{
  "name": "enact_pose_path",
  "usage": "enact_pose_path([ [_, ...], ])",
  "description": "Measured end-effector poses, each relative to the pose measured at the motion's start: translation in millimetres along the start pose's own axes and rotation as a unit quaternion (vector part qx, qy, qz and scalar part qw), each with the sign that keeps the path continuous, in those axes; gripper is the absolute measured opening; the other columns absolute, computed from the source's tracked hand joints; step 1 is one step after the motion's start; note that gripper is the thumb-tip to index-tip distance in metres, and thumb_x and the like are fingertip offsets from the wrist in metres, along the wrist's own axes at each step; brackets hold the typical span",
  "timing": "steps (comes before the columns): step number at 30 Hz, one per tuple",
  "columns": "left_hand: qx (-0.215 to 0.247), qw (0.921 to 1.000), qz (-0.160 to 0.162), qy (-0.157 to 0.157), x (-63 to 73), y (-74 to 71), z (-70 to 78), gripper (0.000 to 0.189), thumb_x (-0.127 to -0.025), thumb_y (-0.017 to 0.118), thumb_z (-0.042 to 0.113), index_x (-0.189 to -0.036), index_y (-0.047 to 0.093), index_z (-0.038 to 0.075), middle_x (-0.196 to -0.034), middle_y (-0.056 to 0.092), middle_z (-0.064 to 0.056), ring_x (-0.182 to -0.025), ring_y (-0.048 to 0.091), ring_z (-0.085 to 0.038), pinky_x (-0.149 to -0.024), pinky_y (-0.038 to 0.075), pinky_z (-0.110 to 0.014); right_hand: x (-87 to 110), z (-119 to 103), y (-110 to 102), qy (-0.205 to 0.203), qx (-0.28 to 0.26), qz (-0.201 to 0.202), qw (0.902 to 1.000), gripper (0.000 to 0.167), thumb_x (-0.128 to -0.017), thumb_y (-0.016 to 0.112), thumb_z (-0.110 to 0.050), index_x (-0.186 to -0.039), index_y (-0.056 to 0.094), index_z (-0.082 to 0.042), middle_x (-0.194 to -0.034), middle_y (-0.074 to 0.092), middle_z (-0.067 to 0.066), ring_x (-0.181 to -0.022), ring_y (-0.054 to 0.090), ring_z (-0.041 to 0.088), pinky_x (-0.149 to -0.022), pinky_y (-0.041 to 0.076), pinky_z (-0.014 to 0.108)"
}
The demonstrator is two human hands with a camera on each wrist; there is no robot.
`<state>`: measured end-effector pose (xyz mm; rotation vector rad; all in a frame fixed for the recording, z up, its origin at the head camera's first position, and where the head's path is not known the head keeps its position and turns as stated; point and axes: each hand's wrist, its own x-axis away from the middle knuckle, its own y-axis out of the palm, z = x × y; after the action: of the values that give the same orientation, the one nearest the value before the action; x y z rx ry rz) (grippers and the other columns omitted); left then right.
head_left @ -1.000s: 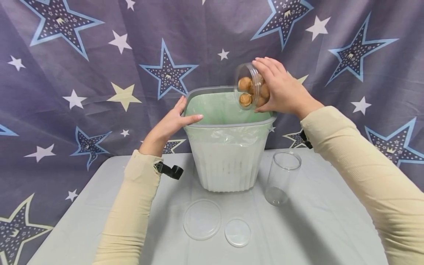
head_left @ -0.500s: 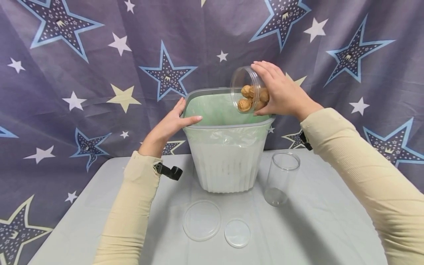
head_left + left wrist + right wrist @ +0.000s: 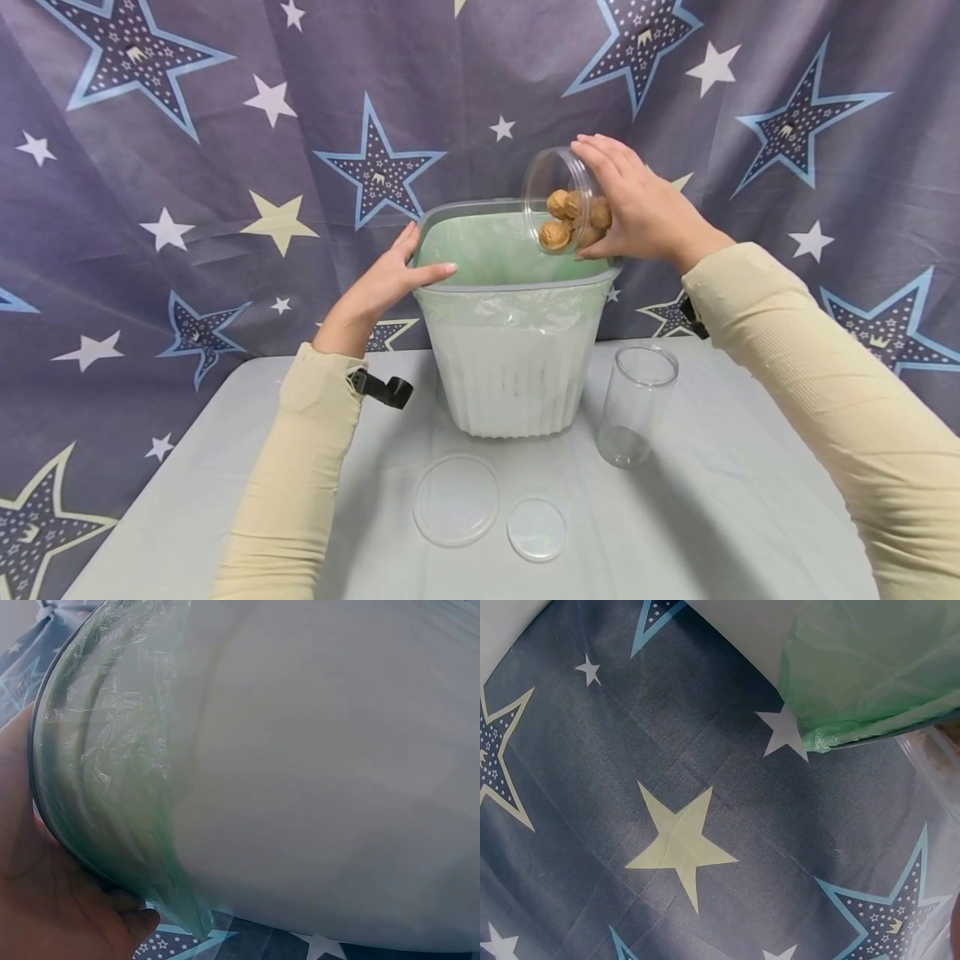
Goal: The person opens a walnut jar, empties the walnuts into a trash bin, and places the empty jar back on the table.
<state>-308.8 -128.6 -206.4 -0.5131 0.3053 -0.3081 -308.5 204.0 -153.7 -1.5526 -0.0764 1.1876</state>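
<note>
A white trash bin (image 3: 517, 379) with a grey rim and a green plastic liner (image 3: 480, 246) stands on the table. At its left corner my left hand (image 3: 384, 273) grips the rim, thumb over the opening; the left wrist view shows the fingers against the liner (image 3: 112, 765). My right hand (image 3: 645, 204) holds a clear plastic jar (image 3: 542, 179) on its side above the bin's right part, mouth facing left. Several walnuts (image 3: 555, 235) lie inside the jar. In the right wrist view only a sliver of the jar (image 3: 934, 765) shows at the right edge.
Right of the bin stands a taller clear jar (image 3: 637, 408), uncovered. Two clear round lids, a larger one (image 3: 456, 500) and a smaller one (image 3: 537, 528), lie in front of the bin on the pale table (image 3: 675, 533). A star-patterned curtain (image 3: 225, 167) hangs close behind.
The jar in my right hand has shifted slightly down and left, and the walnuts in it have moved around. My left hand has stayed on the rim.
</note>
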Motion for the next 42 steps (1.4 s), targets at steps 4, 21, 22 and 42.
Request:
enact_pose_path([
  [4, -0.004, 1.0000, -0.002, -0.001, 0.7, -0.3, 0.5, 0.092, -0.087, 0.064, 0.029, -0.151, 0.002, 0.004, -0.158, -0.008, -0.005, -0.144, -0.008, -0.015, -0.117, 0.002, -0.039, -0.7, 0.2, 0.5, 0.000, -0.002, -0.001, 1.0000, 0.119, -0.051, 0.094, -0.026, -0.144, 0.025, -0.001, -0.149, 0.027, 0.020, -0.139, 0.022, 0.033, -0.114, 0.022, 0.045],
  [21, -0.010, 0.9999, -0.008, -0.001, 1.1, -1.1, 1.4, 0.092, -0.087, 0.063, 0.032, -0.151, 0.001, 0.007, -0.158, -0.009, -0.002, -0.143, -0.009, -0.012, -0.117, 0.002, -0.038, -4.6, -2.0, 3.1, -0.007, 0.011, -0.012, 0.9998, 0.119, -0.050, 0.094, -0.028, -0.143, 0.027, 0.002, -0.146, 0.029, 0.024, -0.137, 0.023, 0.037, -0.113, 0.023, 0.047],
  [22, -0.011, 0.9999, -0.009, -0.002, 0.9, -1.3, 1.2, 0.092, -0.087, 0.063, 0.032, -0.151, 0.001, 0.007, -0.158, -0.009, -0.002, -0.143, -0.009, -0.012, -0.117, 0.002, -0.038, -5.2, -2.4, 3.6, -0.014, 0.010, -0.013, 0.9998, 0.119, -0.049, 0.094, -0.028, -0.143, 0.027, 0.002, -0.146, 0.029, 0.024, -0.137, 0.023, 0.037, -0.113, 0.023, 0.046],
  [42, -0.008, 1.0000, -0.001, -0.003, 0.1, -1.4, -1.2, 0.092, -0.086, 0.065, 0.032, -0.151, 0.003, 0.009, -0.158, -0.006, -0.002, -0.143, -0.007, -0.012, -0.117, 0.003, -0.039, -3.6, -1.3, 7.8, -0.040, -0.003, -0.004, 0.9992, 0.120, -0.048, 0.094, -0.028, -0.142, 0.028, 0.004, -0.145, 0.030, 0.024, -0.136, 0.025, 0.037, -0.114, 0.022, 0.043],
])
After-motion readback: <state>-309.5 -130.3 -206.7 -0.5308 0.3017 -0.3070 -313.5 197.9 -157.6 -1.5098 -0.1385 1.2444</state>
